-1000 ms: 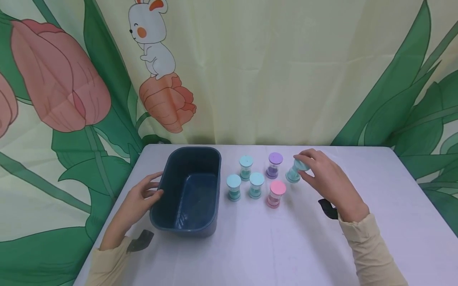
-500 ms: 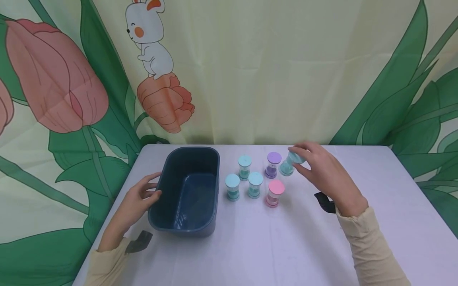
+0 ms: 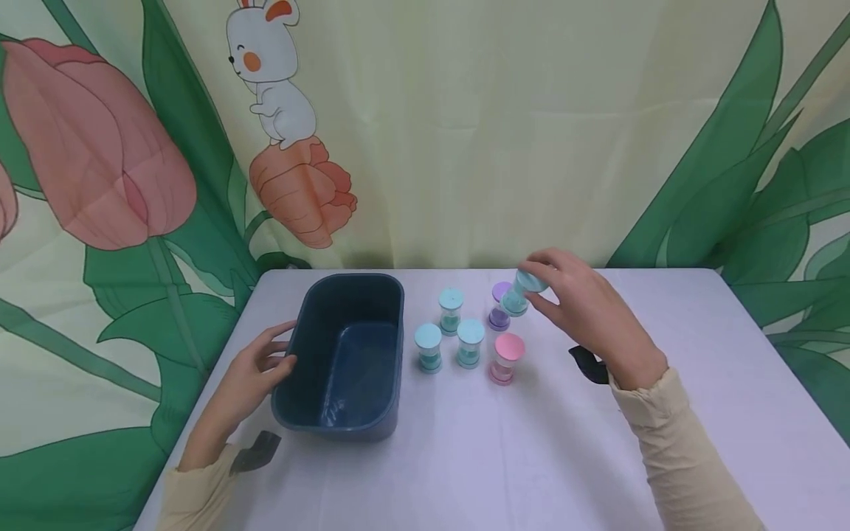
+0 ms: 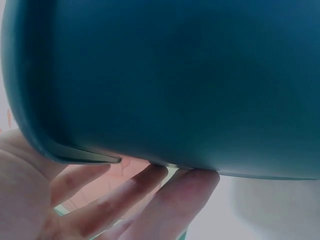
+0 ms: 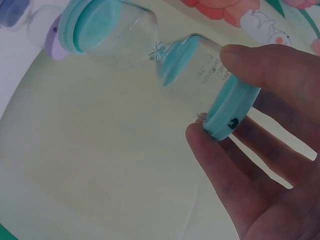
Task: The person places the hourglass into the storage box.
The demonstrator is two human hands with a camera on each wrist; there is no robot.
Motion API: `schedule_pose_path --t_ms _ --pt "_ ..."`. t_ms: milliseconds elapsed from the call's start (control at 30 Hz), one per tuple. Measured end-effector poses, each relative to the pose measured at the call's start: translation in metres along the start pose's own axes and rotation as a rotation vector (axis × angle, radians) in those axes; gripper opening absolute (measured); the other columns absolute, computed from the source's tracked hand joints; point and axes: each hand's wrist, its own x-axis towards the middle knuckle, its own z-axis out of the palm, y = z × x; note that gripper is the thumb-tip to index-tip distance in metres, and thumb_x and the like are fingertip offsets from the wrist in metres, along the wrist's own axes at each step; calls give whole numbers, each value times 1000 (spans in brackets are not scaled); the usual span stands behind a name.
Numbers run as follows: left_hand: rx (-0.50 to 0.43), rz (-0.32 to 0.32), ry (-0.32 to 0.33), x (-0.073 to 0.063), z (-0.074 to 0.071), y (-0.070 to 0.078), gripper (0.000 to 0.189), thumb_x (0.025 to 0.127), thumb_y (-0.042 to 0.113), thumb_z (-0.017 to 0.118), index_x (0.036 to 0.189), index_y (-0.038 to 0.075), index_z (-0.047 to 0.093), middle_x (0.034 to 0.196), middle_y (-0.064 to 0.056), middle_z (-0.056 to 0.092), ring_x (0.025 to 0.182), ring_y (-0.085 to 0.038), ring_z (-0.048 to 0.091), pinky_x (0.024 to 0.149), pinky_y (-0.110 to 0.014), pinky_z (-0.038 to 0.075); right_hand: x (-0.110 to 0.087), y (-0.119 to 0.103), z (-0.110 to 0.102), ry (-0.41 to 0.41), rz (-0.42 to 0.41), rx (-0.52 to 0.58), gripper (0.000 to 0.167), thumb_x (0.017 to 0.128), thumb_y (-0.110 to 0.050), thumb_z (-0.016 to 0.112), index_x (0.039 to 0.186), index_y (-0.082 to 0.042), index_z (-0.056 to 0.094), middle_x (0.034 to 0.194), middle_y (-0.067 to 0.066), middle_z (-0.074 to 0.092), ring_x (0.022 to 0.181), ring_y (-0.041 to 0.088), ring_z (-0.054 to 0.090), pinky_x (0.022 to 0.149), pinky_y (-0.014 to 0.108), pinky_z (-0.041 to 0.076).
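My right hand [image 3: 587, 313] pinches one cap of a teal sand timer [image 5: 192, 75] between thumb and fingers. The timer is tilted and off the table, in front of the purple sand timer [image 3: 499, 318], which it partly covers. My left hand [image 3: 247, 380] rests fingertips against the left side of a dark blue bin [image 3: 397, 369]; the left wrist view shows the fingers touching its wall [image 4: 165, 100]. Beside the bin stand teal sand timers [image 3: 451, 310], [image 3: 428, 346], [image 3: 470, 343] and a pink sand timer [image 3: 507, 358], all upright.
A white cloth covers the table [image 3: 478, 457]. Behind it hangs a curtain [image 3: 465, 147] printed with tulips, leaves and a rabbit. The bin stands on the left half of the table, its inside facing up.
My right hand has lifted the teal sand timer and carried it left and back, from right of the purple one to in front of it. The left hand keeps its place at the bin.
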Motion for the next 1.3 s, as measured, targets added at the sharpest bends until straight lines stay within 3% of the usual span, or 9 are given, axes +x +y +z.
schedule_pose_path --t_ms 267,1300 --pt "-3 7 -2 1 0 0 62 101 29 58 155 15 31 139 -29 51 122 -50 55 92 -58 53 13 -8 3 26 -44 45 43 80 -3 81 121 -1 68 114 12 64 104 29 61 84 44 56" --pt "-18 16 -7 2 1 -3 65 100 28 60 156 13 30 141 -30 50 123 -49 55 93 -57 53 58 -50 28 -31 -167 121 38 85 -8 77 122 -3 67 118 9 63 107 23 60 88 34 56"
